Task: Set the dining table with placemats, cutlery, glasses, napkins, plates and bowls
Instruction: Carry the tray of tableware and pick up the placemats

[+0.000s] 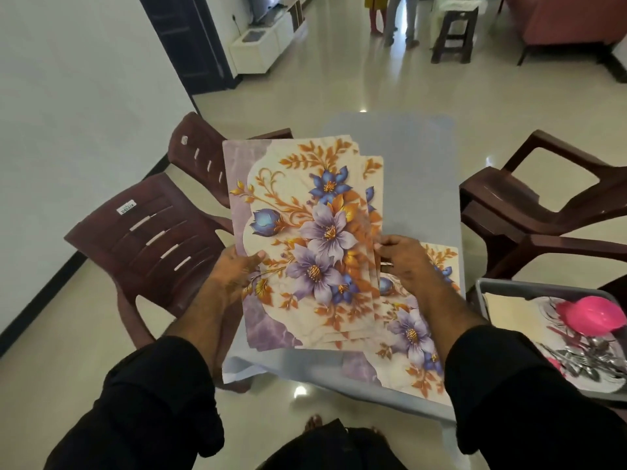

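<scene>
Head view: the left hand [234, 269] and right hand [405, 262] each pinch an edge of a fanned stack of floral placemats [305, 232] above the grey table [420, 184], both grips closed on it. Another placemat [417, 334] lies flat on the table beneath; a tray [481, 290] of cutlery [580, 359] sits right.

Left hand [234, 269]: reaching forward from a black sleeve, thumb lying on top, gripping. Right hand [405, 262]: extending alongside, fingertips pinching, black-sleeved forearm angling inward.
</scene>
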